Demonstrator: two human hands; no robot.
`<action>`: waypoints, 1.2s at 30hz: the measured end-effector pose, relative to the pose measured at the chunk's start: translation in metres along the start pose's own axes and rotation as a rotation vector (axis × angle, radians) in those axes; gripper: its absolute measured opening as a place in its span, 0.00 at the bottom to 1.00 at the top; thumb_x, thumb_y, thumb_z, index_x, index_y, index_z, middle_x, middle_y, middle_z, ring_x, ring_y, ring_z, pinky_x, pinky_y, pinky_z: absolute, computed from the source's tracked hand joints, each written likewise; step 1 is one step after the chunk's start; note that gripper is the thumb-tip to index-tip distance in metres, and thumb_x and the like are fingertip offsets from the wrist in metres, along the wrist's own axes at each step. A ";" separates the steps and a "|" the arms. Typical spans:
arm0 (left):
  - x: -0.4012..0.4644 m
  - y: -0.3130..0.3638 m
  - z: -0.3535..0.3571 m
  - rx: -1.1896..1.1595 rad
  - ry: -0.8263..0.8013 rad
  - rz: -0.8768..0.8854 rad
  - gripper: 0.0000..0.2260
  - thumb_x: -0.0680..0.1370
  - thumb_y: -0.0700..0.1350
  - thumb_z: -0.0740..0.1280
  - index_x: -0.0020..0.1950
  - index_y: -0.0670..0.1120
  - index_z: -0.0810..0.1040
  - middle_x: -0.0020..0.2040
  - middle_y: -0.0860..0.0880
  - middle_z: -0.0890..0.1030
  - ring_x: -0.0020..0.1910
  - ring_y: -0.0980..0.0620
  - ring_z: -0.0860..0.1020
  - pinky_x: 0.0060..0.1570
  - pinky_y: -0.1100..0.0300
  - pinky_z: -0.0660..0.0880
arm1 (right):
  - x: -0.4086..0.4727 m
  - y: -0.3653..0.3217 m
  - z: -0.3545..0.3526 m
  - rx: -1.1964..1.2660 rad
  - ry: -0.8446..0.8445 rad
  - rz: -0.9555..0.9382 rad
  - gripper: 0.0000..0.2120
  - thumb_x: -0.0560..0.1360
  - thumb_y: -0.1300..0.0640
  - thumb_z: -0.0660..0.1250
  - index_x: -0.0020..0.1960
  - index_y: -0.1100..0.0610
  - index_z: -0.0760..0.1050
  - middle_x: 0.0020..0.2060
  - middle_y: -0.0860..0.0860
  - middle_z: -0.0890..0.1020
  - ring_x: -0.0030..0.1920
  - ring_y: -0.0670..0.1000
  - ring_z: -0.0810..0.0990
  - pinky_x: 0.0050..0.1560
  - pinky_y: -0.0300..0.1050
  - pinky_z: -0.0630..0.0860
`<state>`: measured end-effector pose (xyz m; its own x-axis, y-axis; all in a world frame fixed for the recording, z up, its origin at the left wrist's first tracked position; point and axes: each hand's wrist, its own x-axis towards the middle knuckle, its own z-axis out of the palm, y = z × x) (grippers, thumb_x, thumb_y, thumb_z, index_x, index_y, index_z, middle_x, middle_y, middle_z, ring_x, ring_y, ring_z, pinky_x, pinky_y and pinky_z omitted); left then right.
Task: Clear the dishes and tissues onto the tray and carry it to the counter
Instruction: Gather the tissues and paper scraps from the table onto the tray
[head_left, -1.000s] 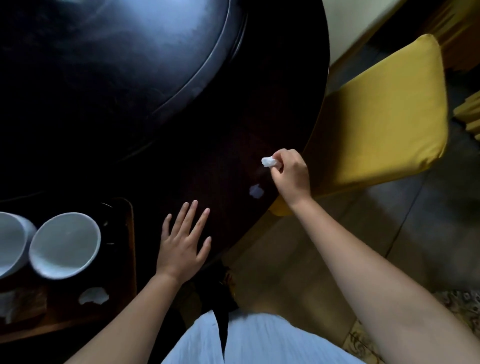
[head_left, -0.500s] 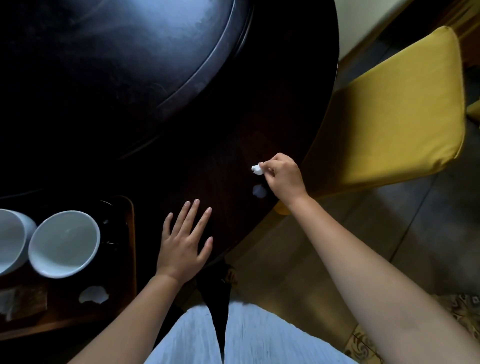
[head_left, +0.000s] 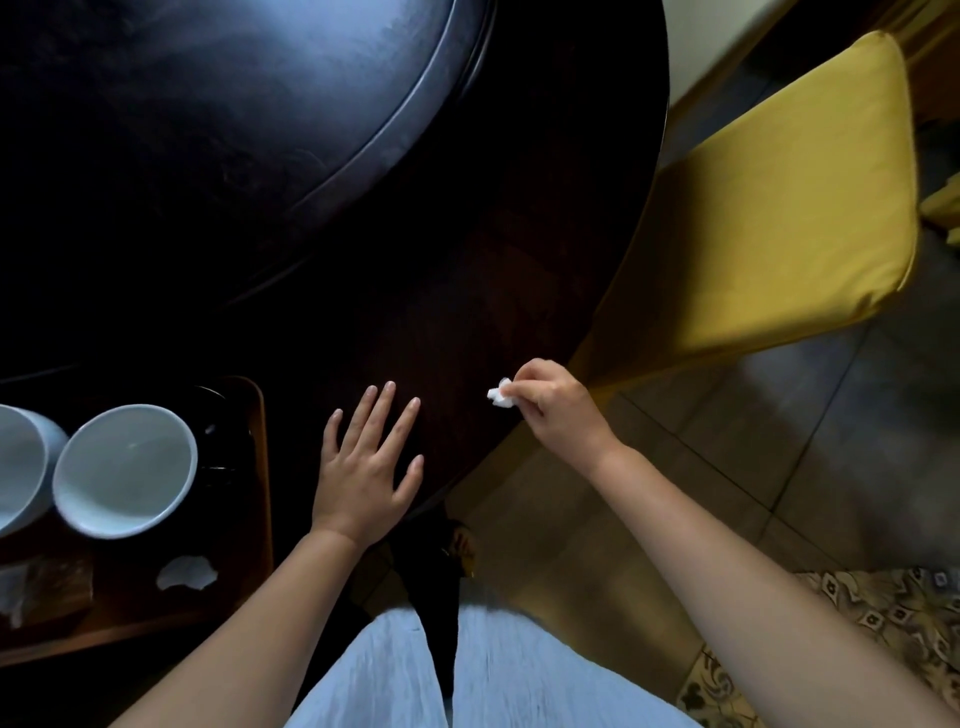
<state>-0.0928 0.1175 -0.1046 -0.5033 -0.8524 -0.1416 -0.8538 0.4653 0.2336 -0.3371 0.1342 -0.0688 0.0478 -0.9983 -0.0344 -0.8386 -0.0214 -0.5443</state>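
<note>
My right hand (head_left: 558, 410) pinches a small white crumpled tissue (head_left: 501, 398) just above the near edge of the dark round table (head_left: 467, 291). My left hand (head_left: 366, 462) lies flat on the table with fingers spread, holding nothing. A brown wooden tray (head_left: 257, 467) sits at the lower left. On it stand two white bowls, one whole (head_left: 124, 470) and one cut off by the frame edge (head_left: 21, 467). A torn white tissue (head_left: 187, 573) and another crumpled tissue (head_left: 15, 592) also lie on the tray.
A raised dark turntable (head_left: 234, 104) fills the table's middle. A chair with a yellow cushion (head_left: 769, 208) stands tucked at the table's right side. Tiled floor (head_left: 779, 467) and a patterned rug (head_left: 883, 613) lie to the right. My light trousers show at the bottom.
My right hand has drawn back toward me and to the left along the table edge with the tissue. The faint white reflection under it is gone. The left hand stays flat.
</note>
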 end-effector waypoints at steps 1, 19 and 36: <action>0.000 0.000 0.000 0.002 0.003 0.000 0.27 0.75 0.57 0.53 0.74 0.53 0.58 0.76 0.46 0.59 0.75 0.49 0.52 0.72 0.47 0.48 | -0.005 -0.002 0.001 -0.003 -0.016 -0.015 0.06 0.74 0.66 0.67 0.50 0.63 0.80 0.46 0.58 0.80 0.48 0.55 0.78 0.46 0.49 0.81; 0.000 -0.002 0.005 0.001 0.014 0.000 0.27 0.76 0.58 0.52 0.74 0.55 0.54 0.76 0.48 0.54 0.76 0.50 0.49 0.72 0.47 0.47 | -0.023 -0.002 -0.008 0.130 0.176 0.163 0.08 0.72 0.70 0.68 0.50 0.64 0.81 0.45 0.60 0.81 0.46 0.56 0.79 0.47 0.48 0.81; -0.002 -0.001 0.008 0.026 -0.009 -0.004 0.28 0.76 0.59 0.48 0.75 0.55 0.48 0.77 0.49 0.48 0.76 0.51 0.44 0.73 0.48 0.42 | -0.057 -0.045 0.012 0.013 0.086 0.045 0.05 0.73 0.66 0.68 0.48 0.63 0.81 0.42 0.57 0.81 0.43 0.54 0.78 0.40 0.45 0.81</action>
<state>-0.0918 0.1205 -0.1121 -0.5006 -0.8524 -0.1512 -0.8591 0.4677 0.2077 -0.2949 0.1924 -0.0526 -0.0371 -0.9992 0.0129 -0.8317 0.0237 -0.5547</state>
